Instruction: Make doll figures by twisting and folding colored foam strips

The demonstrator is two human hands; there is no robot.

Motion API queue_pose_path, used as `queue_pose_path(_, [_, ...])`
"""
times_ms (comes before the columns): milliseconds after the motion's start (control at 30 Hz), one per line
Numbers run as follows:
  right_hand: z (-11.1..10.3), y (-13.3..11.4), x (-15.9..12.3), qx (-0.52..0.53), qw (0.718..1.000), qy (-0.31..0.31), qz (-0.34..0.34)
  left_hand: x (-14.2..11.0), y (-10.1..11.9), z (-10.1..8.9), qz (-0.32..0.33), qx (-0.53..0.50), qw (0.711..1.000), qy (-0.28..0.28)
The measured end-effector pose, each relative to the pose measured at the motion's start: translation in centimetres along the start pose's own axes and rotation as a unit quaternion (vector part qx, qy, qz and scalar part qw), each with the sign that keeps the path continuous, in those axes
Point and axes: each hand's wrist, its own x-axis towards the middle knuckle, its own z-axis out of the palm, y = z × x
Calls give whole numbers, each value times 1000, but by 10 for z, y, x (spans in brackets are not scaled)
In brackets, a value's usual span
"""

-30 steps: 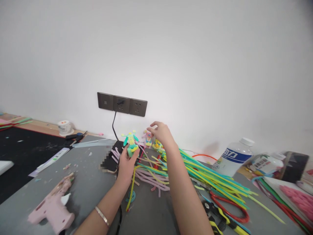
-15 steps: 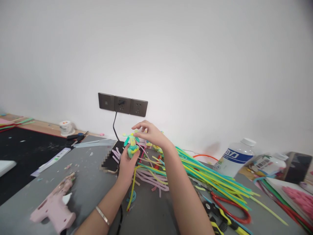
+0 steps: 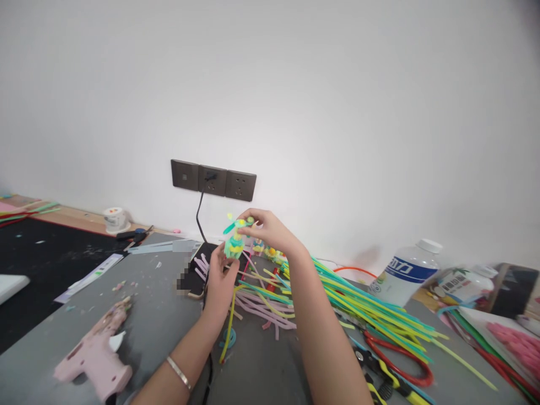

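Note:
A small teal and yellow figurine (image 3: 234, 247) with thin wing-like parts at its top stands upright between my hands. My left hand (image 3: 220, 275) has its fingers and thumb curved about the lower end, at the base. From the right, my right hand (image 3: 270, 229) pinches the upper part between thumb and fingers, hiding some of it. Just behind my right wrist, a pink and blue figurine (image 3: 258, 246) and a yellow one (image 3: 273, 253) stand near the wall, partly covered. A silvery bracelet (image 3: 179, 373) circles my left wrist.
Yellow and teal strips (image 3: 358, 298) lie beside red-handled scissors (image 3: 400, 360) and black-yellow pliers (image 3: 379, 371). A labelled bottle (image 3: 407, 270) stands right. Lilac strips (image 3: 265, 312) lie in front. A pink glue gun (image 3: 97, 354) lies left; a black cable (image 3: 198, 216) runs from the socket.
My right hand has moved left from the figurines by the wall and taken hold of the teal and yellow one's top. That figurine has risen slightly and shifted right. The left hand stays nearly in place.

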Motion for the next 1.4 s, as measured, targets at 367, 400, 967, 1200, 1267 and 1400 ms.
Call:
queue_pose_path(367, [21,45,11,-220,966,138,6,4,-7,-4,20,-6,1000,18])
queue_pose_path(400, [24,49,12,-231,963,136,10,4,-7,-4,18,-6,1000,18])
queue_pose_path(967, [42,70,11,-294,951,80,52,2,-3,-3,15,3,1000,3])
queue_pose_path(1200, [38,69,11,-322,937,88,100,2,-3,-2,14,4,1000,5])
queue_pose_path(1267, [39,70,10,-326,936,81,105,1,-2,-2,15,5,1000,3])
queue_pose_path(1400, [43,72,10,-330,935,71,109,1,-1,-3,14,6,1000,1])
